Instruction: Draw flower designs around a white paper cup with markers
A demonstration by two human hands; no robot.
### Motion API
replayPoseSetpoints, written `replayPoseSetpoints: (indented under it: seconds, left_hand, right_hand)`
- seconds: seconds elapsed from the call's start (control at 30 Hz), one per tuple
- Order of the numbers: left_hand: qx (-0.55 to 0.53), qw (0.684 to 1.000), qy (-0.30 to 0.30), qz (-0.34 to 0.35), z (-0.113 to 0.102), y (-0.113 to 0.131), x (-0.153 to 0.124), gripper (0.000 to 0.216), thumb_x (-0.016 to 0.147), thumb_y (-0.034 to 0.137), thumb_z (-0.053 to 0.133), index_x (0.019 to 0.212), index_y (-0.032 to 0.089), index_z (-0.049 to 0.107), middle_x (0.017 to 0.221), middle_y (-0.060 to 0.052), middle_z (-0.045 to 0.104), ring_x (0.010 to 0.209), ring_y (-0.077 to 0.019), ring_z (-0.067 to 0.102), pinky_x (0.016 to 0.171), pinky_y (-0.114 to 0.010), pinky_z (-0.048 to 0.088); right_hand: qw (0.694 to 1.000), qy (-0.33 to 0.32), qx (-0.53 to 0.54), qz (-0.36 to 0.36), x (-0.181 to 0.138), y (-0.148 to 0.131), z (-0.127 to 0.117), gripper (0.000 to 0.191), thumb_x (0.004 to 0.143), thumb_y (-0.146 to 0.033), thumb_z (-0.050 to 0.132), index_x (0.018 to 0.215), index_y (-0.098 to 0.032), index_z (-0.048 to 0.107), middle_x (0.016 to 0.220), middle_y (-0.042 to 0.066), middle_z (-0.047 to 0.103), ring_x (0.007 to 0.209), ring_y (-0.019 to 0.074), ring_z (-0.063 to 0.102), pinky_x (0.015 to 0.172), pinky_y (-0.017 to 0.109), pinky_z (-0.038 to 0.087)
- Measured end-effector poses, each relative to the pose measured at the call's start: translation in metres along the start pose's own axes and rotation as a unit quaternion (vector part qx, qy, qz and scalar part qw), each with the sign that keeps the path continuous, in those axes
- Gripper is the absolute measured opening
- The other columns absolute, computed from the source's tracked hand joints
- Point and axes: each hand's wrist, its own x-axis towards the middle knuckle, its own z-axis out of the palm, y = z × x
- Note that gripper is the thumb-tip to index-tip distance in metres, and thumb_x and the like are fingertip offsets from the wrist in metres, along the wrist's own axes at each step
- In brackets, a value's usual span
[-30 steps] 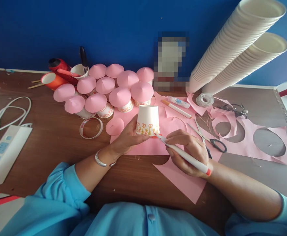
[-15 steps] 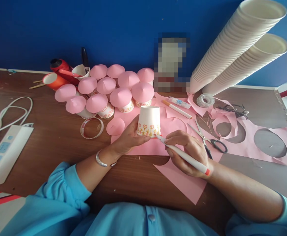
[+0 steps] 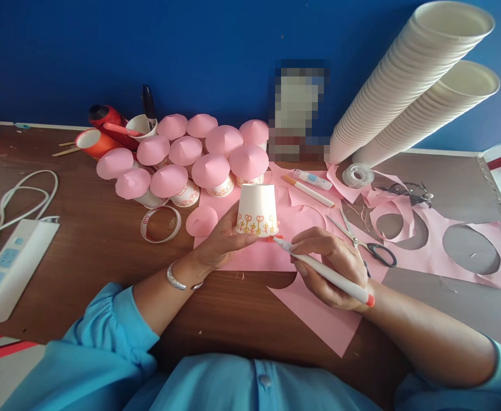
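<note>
My left hand (image 3: 224, 238) is wrapped round a white paper cup (image 3: 256, 201), held upside down over the pink paper. Red and yellow-brown flower drawings run round the cup near its lower edge. In my right hand (image 3: 333, 262) is a white marker pen (image 3: 333, 278) with a red end, gripped like a writing tool. Its tip is close to the cup's lower right edge; whether it touches cannot be made out. A red marker cap shows just behind the cup's lower edge. Part of the left fingers is hidden behind the cup.
Several cups with pink paper cones (image 3: 211, 170) stand at the back left. Tall stacks of paper cups (image 3: 404, 85) lean at the right. Scissors (image 3: 361, 242), a second marker (image 3: 308, 191), clear tape (image 3: 358, 176) and cut pink paper (image 3: 430, 242) lie around. A power strip (image 3: 16, 268) is at left.
The cup has shifted slightly left and turned a little in my left hand. The marker tip has drawn back slightly from the drawings, and my right hand has moved a little right.
</note>
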Motion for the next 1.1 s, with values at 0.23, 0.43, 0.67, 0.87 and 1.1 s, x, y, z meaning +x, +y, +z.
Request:
replayPoseSetpoints:
  seconds: [0.23, 0.43, 0.67, 0.87, 1.1]
  left_hand:
    - [-0.018, 1.000, -0.009, -0.011, 0.0004, 0.0020, -0.0004, 0.062, 0.077, 0.035, 0.089, 0.134, 0.027, 0.064, 0.121, -0.008, 0.073, 0.112, -0.0292, 0.071, 0.096, -0.045, 0.058]
    - [-0.007, 1.000, -0.019, -0.013, 0.0018, 0.0037, 0.0002, 0.063, 0.078, 0.034, 0.088, 0.136, 0.027, 0.064, 0.120, -0.009, 0.073, 0.114, -0.0312, 0.071, 0.096, -0.046, 0.059]
    - [0.000, 1.000, -0.025, -0.016, 0.0024, 0.0040, 0.0000, 0.060, 0.078, 0.036, 0.088, 0.132, 0.026, 0.064, 0.117, -0.009, 0.073, 0.112, -0.0315, 0.072, 0.095, -0.048, 0.060]
    - [0.003, 1.000, -0.024, -0.016, 0.0018, 0.0040, -0.0001, 0.062, 0.078, 0.038, 0.090, 0.133, 0.025, 0.064, 0.119, -0.010, 0.074, 0.114, -0.0319, 0.071, 0.098, -0.048, 0.057]
    - [-0.003, 0.999, -0.033, -0.009, 0.0005, 0.0024, 0.0010, 0.064, 0.079, 0.036, 0.088, 0.137, 0.027, 0.063, 0.122, -0.010, 0.072, 0.115, -0.0313, 0.070, 0.099, -0.050, 0.059]
  right_hand:
    - [1.000, -0.004, -0.007, 0.009, -0.0005, -0.0004, 0.0000, 0.024, 0.095, -0.008, 0.057, 0.115, -0.022, 0.060, 0.087, 0.004, 0.070, 0.078, 0.0209, 0.074, 0.062, 0.035, 0.064]
    - [1.000, -0.012, -0.003, 0.008, -0.0004, 0.0006, -0.0001, 0.023, 0.096, -0.010, 0.060, 0.116, -0.022, 0.061, 0.086, 0.004, 0.071, 0.079, 0.0210, 0.075, 0.063, 0.034, 0.064]
    - [1.000, -0.015, -0.007, 0.005, 0.0000, 0.0010, 0.0008, 0.024, 0.096, -0.009, 0.059, 0.116, -0.022, 0.060, 0.086, 0.005, 0.070, 0.078, 0.0205, 0.073, 0.062, 0.034, 0.064]
    - [1.000, -0.023, -0.011, 0.011, 0.0001, 0.0012, 0.0009, 0.022, 0.096, -0.009, 0.059, 0.114, -0.021, 0.059, 0.086, 0.005, 0.070, 0.078, 0.0201, 0.073, 0.063, 0.033, 0.064]
    - [1.000, -0.008, -0.011, 0.009, -0.0006, 0.0019, 0.0020, 0.025, 0.097, -0.010, 0.059, 0.118, -0.023, 0.060, 0.087, 0.005, 0.070, 0.077, 0.0202, 0.073, 0.061, 0.034, 0.063]
